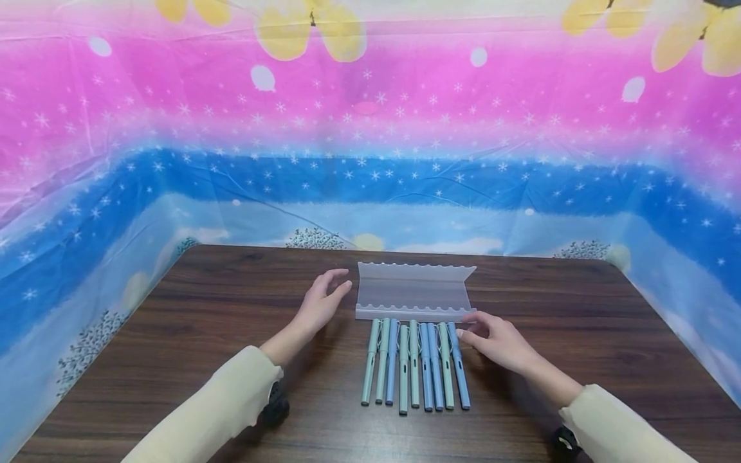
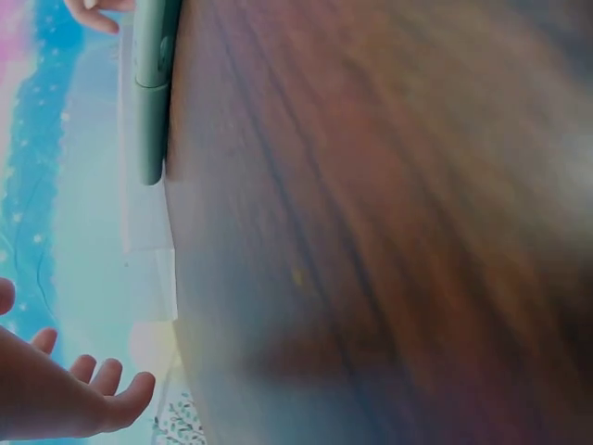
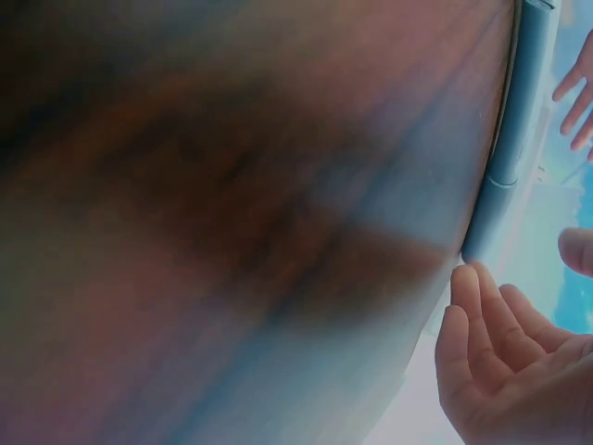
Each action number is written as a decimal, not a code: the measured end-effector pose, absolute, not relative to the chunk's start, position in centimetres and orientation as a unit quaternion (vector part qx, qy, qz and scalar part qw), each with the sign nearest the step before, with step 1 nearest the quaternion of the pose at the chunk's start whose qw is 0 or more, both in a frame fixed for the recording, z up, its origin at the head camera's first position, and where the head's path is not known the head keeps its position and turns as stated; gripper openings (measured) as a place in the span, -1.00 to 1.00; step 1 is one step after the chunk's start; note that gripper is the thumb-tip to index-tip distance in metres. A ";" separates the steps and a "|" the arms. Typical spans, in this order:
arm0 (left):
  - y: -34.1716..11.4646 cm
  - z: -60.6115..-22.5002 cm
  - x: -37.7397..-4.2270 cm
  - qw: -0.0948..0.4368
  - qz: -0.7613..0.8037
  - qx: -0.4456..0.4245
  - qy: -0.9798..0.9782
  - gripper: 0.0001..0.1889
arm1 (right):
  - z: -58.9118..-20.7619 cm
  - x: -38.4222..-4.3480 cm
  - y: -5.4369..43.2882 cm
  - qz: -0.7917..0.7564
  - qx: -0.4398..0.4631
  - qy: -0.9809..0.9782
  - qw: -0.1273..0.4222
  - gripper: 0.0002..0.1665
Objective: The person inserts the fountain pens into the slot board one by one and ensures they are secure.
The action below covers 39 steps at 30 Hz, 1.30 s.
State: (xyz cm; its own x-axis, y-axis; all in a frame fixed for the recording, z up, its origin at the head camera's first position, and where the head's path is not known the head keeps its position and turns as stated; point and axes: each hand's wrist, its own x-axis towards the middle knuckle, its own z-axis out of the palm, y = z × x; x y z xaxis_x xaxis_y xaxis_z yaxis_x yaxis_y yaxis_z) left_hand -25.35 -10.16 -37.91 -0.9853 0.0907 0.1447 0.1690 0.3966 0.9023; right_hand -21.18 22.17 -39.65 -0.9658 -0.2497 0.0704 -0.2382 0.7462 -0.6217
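A row of several capped pens, green ones like the leftmost green pen (image 1: 369,363) and blue ones like the rightmost blue pen (image 1: 459,366), lies side by side on the table. Just beyond their cap ends stands a translucent white pen holder (image 1: 413,292) with scalloped edges. To the holder's left, my left hand (image 1: 320,302) hovers with fingers spread loosely, holding nothing. My right hand (image 1: 499,339) is at the right end of the row, fingers relaxed, its fingertips right by the rightmost pen's cap and the holder's near right corner. In the right wrist view, fingers (image 3: 505,338) extend beside a blue pen (image 3: 505,158).
The dark wood-grain table (image 1: 231,296) carries the pens and holder. A pink and blue patterned cloth (image 1: 370,173) hangs around its back and sides. Dark wrist devices sit below both sleeves, such as the left sleeve (image 1: 214,399).
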 end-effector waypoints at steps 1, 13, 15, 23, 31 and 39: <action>-10.0 -38.0 -25.5 0.035 -0.547 -0.074 -0.833 -0.61 | -39.7 -21.2 22.1 -0.330 -0.134 0.934 0.009 -0.51; -9.0 -38.3 -26.6 0.014 -0.566 -0.056 -0.822 -0.57 | -39.8 -21.6 21.1 -0.271 -0.171 0.947 -0.027 -0.55; -8.9 -38.3 -26.8 0.014 -0.567 -0.054 -0.822 -0.56 | -39.9 -21.7 21.0 -0.263 -0.177 0.948 -0.030 -0.55; -8.4 -38.1 -27.6 0.026 -0.575 -0.056 -0.816 -0.58 | -39.9 -21.8 20.4 -0.232 -0.187 0.953 -0.045 -0.54; -7.7 -38.0 -28.3 0.040 -0.583 -0.059 -0.809 -0.59 | -39.8 -21.8 20.4 -0.234 -0.200 0.951 -0.036 -0.55; -7.1 -38.0 -28.8 0.045 -0.590 -0.052 -0.805 -0.61 | -39.8 -21.7 20.8 -0.255 -0.207 0.944 -0.012 -0.53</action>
